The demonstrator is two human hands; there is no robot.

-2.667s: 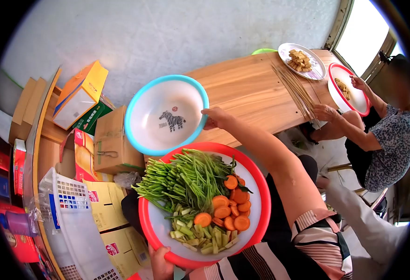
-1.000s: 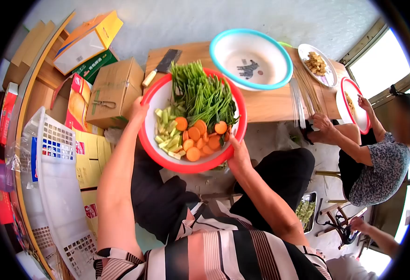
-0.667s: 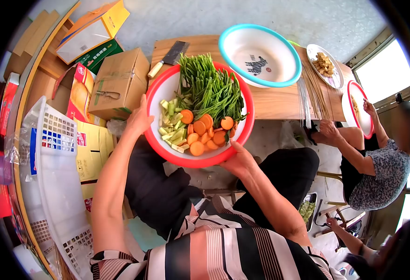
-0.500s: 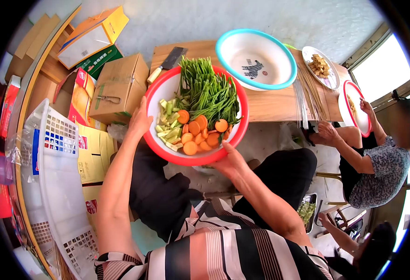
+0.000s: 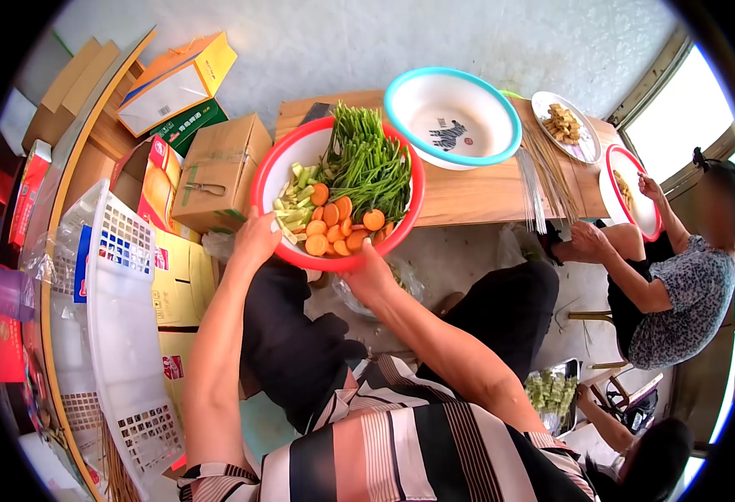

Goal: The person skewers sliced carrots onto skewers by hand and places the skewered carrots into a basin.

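Observation:
My left hand [image 5: 255, 238] grips the left rim of a red-rimmed basin [image 5: 407, 219]. At the lower right of the same rim is my right hand [image 5: 369, 272], its thumb over the edge. Inside the basin lie cut green stalks [image 5: 366, 163], sliced carrots [image 5: 334, 224] and pale green pieces [image 5: 296, 197]. The basin is at the front edge of the wooden table [image 5: 476, 197] and hides most of a cleaver [image 5: 316, 112]. Beside it on the table stands a blue-rimmed basin [image 5: 453, 117] with a zebra print.
Skewers [image 5: 551, 171] and a plate of brown pieces [image 5: 562, 123] are on the table's right. A seated person [image 5: 687, 293] is beside another red-rimmed basin [image 5: 635, 188]. Another person's arm [image 5: 606, 422] is near a tray [image 5: 551, 391]. Left are a carton [image 5: 222, 171] and white basket [image 5: 125, 335].
Since the earliest frame, the blue-rimmed basin has left my right hand and stands on the table. Both my hands now hold the red-rimmed basin, which has moved up to the table and lately leftward.

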